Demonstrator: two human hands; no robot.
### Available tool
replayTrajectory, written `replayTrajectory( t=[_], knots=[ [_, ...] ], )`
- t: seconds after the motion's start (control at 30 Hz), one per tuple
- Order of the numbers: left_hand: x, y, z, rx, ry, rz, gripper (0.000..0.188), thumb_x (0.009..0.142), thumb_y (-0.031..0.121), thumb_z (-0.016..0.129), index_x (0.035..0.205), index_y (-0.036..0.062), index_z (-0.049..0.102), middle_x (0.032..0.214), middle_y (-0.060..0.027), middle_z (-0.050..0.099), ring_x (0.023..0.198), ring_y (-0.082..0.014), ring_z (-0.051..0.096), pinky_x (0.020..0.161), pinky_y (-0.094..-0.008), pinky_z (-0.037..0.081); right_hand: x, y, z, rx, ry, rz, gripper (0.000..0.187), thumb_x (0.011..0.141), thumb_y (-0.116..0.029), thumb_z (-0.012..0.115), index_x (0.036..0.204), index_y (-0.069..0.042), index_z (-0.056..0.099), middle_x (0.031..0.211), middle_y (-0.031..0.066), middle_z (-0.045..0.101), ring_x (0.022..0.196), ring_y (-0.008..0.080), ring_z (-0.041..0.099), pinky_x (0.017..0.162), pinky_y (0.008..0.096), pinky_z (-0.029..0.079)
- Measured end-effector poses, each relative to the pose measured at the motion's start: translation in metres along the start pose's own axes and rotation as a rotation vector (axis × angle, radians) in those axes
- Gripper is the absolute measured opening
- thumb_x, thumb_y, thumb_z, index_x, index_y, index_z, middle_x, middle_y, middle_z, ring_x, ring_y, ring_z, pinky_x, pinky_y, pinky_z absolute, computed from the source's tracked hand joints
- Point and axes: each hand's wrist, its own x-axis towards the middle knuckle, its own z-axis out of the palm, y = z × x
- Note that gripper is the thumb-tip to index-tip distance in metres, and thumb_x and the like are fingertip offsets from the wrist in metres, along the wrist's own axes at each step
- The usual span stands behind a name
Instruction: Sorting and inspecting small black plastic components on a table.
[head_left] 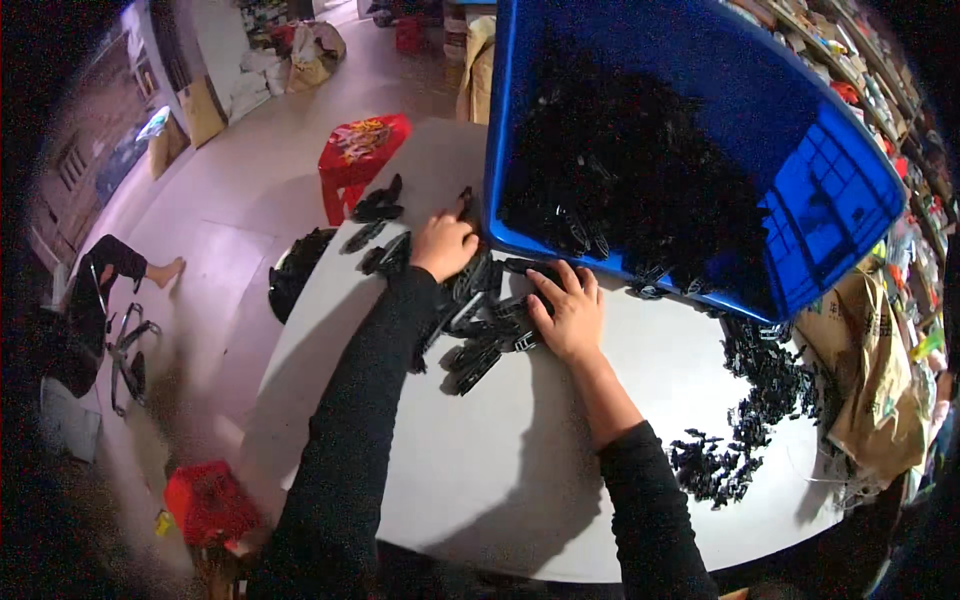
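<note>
Workroom floor: pale and smooth [230, 225], running back toward sacks [315, 60] by the far wall; the fisheye rim darkens the corners of my view.
Work surface: a white table [450, 480] with a curved near edge.
Black pieces: elongated black plastic pieces [480, 345] lie in a loose cluster on the table, between and just below the hands, with a few more out to the left.
Left hand: reaching forward, the left hand [445, 245] is just beside the bin's near left corner, over the dark pieces; I cannot tell whether its fingers grip one.
Right hand: palm down, the right hand [572, 310] has its fingers extended and thumb apart, fingertips at a black piece near the bin's lower edge; I see no closed grip.
Blue bin: the big blue plastic bin [840, 190] leans its open mouth toward me, heaped with dark parts [630, 150]; it stands right in front of the hands and hides what lies behind it from me.
Right side: small black parts [765, 400] spread over the table, with a brown sack [880, 380] beside its edge and crowded shelves [915, 190] beyond.
Left side: a red stool [365, 145] stands near the table, and another person's bare foot [165, 272] shows well apart from it.
Obstruction: the black left sleeve [350, 430] covers part of the table from me.
</note>
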Motion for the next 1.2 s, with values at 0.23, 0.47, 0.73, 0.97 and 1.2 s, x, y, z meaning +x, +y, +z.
replayTrajectory(
  t=[0.23,0.47,0.73,0.97,1.2],
  knots=[
    [-0.072,0.021,0.016,-0.178,0.282,0.247,0.030,0.079,0.018,0.058,0.107,0.0126,0.062,0.121,-0.0139,0.051,0.115,-0.0333,0.044,0.097,-0.0415,0.036,-0.029,-0.005,-0.019,0.048,0.027,-0.056,0.037,0.081,-0.027,0.054,0.117,-0.020,0.058,0.124,0.0096,0.048,0.113,0.0363,0.038,0.099,0.0428,0.032],
    [-0.127,0.064,0.020,-0.272,0.341,0.310,0.026,0.075,0.013,0.057,0.100,0.0060,0.063,0.118,-0.0137,0.052,0.113,-0.0323,0.044,0.095,-0.0404,0.038,-0.088,-0.017,-0.055,0.069,0.080,-0.026,0.036,0.077,-0.022,0.056,0.113,-0.016,0.060,0.121,0.0140,0.049,0.112,0.0399,0.040,0.098,0.0445,0.033],
    [-0.170,0.110,0.009,-0.457,0.089,0.403,0.040,0.082,0.023,0.060,0.119,0.0082,0.053,0.130,-0.0191,0.042,0.118,-0.0374,0.042,0.098,-0.0419,0.036,-0.150,-0.011,-0.100,0.036,-0.021,0.097,0.041,0.075,-0.016,0.056,0.116,-0.013,0.058,0.128,0.0161,0.045,0.118,0.0369,0.035,0.102,0.0439,0.029],
    [-0.065,-0.016,-0.035,-0.701,0.297,0.350,0.019,0.085,0.014,0.055,0.097,0.0019,0.062,0.106,-0.0137,0.060,0.105,-0.0273,0.054,0.089,-0.0371,0.042,-0.146,-0.016,-0.106,0.029,-0.067,0.166,0.043,0.073,-0.012,0.054,0.116,-0.012,0.057,0.128,0.0159,0.042,0.118,0.0380,0.034,0.102,0.0457,0.028],
    [0.035,-0.209,0.001,0.221,0.429,0.106,0.039,0.092,0.036,0.035,0.123,0.0162,0.051,0.132,-0.0144,0.044,0.118,-0.0428,0.039,0.101,-0.0499,0.026,-0.143,-0.023,-0.110,0.050,-0.185,0.164,0.047,0.072,-0.017,0.055,0.118,-0.013,0.055,0.132,0.0163,0.038,0.121,0.0410,0.030,0.102,0.0506,0.025]
  ],
)
